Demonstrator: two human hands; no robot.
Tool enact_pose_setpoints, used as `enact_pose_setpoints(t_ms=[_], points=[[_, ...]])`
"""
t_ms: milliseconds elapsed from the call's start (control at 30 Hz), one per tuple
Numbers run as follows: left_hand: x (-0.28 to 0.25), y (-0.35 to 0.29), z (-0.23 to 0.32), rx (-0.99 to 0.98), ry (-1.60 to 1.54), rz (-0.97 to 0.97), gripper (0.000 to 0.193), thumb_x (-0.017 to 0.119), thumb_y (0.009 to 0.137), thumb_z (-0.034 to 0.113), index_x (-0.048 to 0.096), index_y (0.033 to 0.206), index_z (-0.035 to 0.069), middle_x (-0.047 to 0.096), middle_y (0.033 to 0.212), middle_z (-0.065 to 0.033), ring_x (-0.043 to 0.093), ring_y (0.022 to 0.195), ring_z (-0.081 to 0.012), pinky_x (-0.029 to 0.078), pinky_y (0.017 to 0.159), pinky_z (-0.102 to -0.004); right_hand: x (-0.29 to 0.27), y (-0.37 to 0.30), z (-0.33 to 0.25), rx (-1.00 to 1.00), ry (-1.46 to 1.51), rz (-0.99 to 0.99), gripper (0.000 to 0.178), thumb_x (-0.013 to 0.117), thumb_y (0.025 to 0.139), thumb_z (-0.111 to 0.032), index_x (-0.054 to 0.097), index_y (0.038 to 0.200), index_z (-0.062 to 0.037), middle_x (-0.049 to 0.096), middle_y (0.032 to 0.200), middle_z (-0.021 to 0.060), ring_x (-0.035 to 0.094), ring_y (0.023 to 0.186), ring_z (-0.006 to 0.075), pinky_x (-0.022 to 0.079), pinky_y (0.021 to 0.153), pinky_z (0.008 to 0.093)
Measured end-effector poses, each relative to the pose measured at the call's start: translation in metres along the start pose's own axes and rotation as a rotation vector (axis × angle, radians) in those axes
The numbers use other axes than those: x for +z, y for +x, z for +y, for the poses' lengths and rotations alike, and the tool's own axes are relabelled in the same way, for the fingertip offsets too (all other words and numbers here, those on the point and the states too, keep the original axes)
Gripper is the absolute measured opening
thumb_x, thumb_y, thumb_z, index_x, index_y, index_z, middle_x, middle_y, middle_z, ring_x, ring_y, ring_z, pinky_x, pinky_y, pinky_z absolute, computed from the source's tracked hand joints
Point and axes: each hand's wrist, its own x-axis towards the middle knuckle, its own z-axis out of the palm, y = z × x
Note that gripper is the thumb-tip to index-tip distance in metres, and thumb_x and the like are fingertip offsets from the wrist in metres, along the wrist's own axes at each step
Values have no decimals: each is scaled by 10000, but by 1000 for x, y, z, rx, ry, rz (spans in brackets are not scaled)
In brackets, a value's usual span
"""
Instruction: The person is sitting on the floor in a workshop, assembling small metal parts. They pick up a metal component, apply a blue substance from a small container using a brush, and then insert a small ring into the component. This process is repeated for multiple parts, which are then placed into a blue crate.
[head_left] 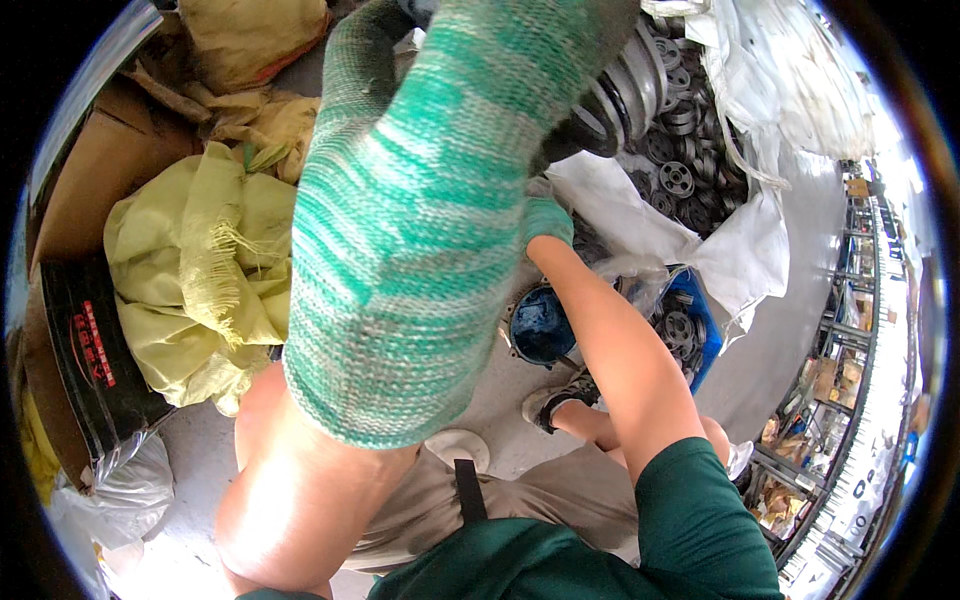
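Observation:
My left hand point(420, 200), in a green and white knitted glove, is raised close to the camera and fills the upper middle. Its thumb bends up on the left side, while its fingertips run out of view at the top, so any grip is hidden. Lower down, my right hand point(548, 218) wears a similar glove and reaches in beside a white woven sack point(620, 205). Its fingers are largely covered by the left hand. Grey ring-shaped discs point(625, 90) stand in a row beside the left glove. Several spoked metal wheels point(677, 179) lie in the sack.
Below the right forearm stand a round blue container point(541, 328) and a blue bin point(712, 340) with more wheels. Yellow woven sacks point(190, 260) and a black carton point(100, 350) sit at left. A round white object point(457, 450) is near my legs. Loaded shelves point(830, 390) line the right.

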Motion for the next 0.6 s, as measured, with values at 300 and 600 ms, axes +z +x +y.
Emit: enact_pose_setpoints(t_ms=[300,600], points=[[-6,-1,3,28,-7,19,485,642,991,447,602,1309,84,645,1248,-114,655,1126,-272,517,1044,-470,-15,-1,17,-35,2,-44,302,555,948,-203,739,1152,-77,703,1216,212,680,1135,384,544,966,499],[2,-5,-2,43,-32,5,488,646,993,433,595,1315,71,641,1249,-106,654,1121,-263,520,1038,-449,-45,-30,72,-44,613,-49,312,625,975,-243,683,1165,-2,729,1119,222,707,1028,343,543,890,445]])
